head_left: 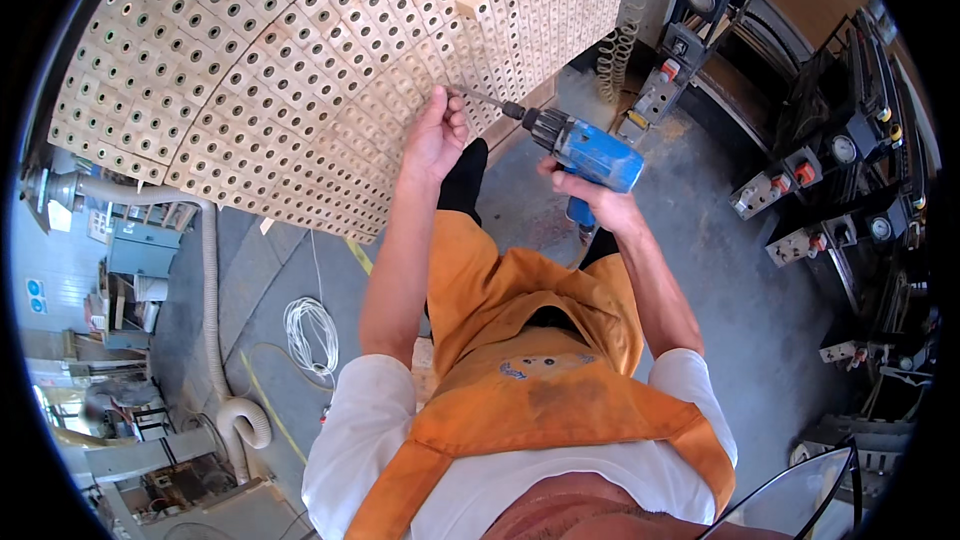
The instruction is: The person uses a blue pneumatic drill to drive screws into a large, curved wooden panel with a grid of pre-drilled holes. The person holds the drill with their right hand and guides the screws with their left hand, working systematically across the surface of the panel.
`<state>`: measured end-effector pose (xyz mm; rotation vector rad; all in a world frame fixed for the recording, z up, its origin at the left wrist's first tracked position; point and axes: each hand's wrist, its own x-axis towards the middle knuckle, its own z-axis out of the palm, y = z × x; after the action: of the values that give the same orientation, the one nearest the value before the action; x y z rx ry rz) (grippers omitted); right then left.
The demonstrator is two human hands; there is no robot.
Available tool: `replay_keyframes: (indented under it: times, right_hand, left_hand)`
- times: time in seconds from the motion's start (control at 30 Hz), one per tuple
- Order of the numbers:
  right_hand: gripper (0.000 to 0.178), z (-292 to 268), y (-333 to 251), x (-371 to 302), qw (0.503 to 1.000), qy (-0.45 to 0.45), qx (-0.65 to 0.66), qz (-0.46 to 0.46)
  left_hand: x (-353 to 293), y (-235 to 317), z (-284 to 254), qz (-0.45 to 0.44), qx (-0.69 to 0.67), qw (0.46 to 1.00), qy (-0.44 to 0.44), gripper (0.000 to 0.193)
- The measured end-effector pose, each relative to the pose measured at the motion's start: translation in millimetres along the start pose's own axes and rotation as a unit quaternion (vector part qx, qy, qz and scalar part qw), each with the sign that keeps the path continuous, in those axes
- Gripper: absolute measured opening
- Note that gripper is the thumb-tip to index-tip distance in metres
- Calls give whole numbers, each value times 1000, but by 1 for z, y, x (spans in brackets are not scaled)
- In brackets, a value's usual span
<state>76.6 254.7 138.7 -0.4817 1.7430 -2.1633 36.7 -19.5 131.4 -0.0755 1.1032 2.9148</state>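
One blue cordless drill (585, 152) sits at centre right of the frame, with one bit at its nose. Two hands show: the left hand (435, 135) and the right hand (597, 202). The wooden blocks in the stacked wall (300, 60) across the upper left are too many to count; one block (470, 6) juts out. One coil of white cable (312, 338) lies at lower left, beside one grey ribbed hose (212, 280).
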Motion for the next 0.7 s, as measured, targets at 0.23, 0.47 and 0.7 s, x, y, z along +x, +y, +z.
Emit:
replay_keyframes:
  times: [0.23, 0.47, 0.7]
  right_hand:
    - [28, -23, 16, -7, 1000, -8, 12, 6]
    - [25, 1, 19, 0, 999, 31, 12, 14]
    - [18, 35, 26, 28, 994, 88, 55, 36]
  left_hand:
    - [4, -4, 24, -37, 170, 985, 20, 27]
    - [17, 11, 24, -37, 199, 979, -2, 27]
    - [29, 1, 27, -9, 53, 997, 47, 27]
